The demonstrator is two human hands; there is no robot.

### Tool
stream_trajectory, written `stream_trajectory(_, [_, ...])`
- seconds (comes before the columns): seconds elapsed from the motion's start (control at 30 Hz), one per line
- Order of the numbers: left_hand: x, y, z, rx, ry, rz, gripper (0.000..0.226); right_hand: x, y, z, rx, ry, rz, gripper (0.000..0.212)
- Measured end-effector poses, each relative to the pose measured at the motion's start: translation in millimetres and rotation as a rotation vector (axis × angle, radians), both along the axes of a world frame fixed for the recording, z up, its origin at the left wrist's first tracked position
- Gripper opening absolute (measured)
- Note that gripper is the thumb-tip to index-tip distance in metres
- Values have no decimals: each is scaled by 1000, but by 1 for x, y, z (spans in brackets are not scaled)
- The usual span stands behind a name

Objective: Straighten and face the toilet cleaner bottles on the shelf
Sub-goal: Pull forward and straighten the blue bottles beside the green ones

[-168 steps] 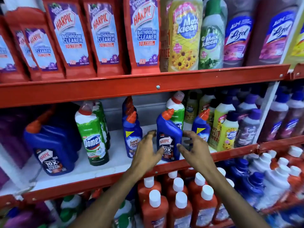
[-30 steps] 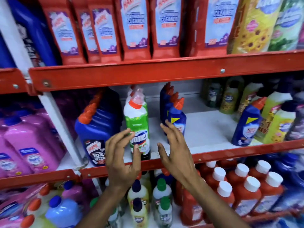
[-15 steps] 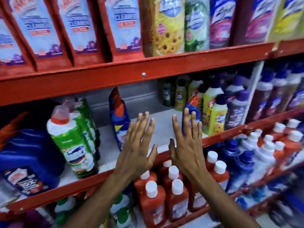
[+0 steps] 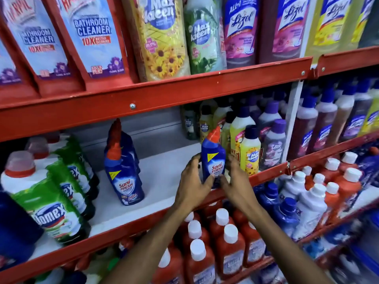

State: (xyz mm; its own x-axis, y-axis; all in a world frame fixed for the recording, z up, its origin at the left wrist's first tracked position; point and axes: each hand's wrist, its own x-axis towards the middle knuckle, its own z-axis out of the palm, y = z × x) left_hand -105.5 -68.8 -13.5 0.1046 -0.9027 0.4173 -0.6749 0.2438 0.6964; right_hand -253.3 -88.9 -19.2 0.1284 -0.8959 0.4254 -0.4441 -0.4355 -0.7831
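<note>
A blue Sani Fresh toilet cleaner bottle (image 4: pixel 213 160) with an orange cap stands at the front of the middle shelf (image 4: pixel 164 177), label facing me. My left hand (image 4: pixel 194 181) grips its left side and my right hand (image 4: pixel 235 181) cups its right side. A row of the same blue Sani Fresh bottles (image 4: pixel 123 173) stands further left, one behind another. Green and white Domex bottles (image 4: pixel 47 193) line up at the far left, beside a large dark blue bottle (image 4: pixel 14 226) cut off by the frame edge.
Yellow and purple Max Kleen bottles (image 4: pixel 250 152) crowd the shelf just right of the held bottle. Red Harpic packs (image 4: pixel 90 37) and Lizol bottles (image 4: pixel 240 29) fill the shelf above. Orange bottles with white caps (image 4: pixel 225 242) sit below. A red shelf lip (image 4: pixel 143 220) runs along the front.
Both hands were open and spread in front of the shelf; now they have closed around the blue Sani Fresh bottle on the right. The view has shifted rightward.
</note>
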Motion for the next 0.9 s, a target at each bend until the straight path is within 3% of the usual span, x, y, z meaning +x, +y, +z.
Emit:
stream_trajectory(0.1, [-8,-6,-2,35,163,48,56,-1,-6,0,75,-13,13,43])
stream_trajectory(0.23, [1,9,-6,-49,276,94,54,7,3,5,64,-104,68,45])
stream_trajectory(0.6, [101,117,4,-355,327,273,54,119,71,18,2,-236,325,41])
stream_trajectory(0.9, [152,132,-29,-248,339,390,48,178,82,-9,108,-196,381,42])
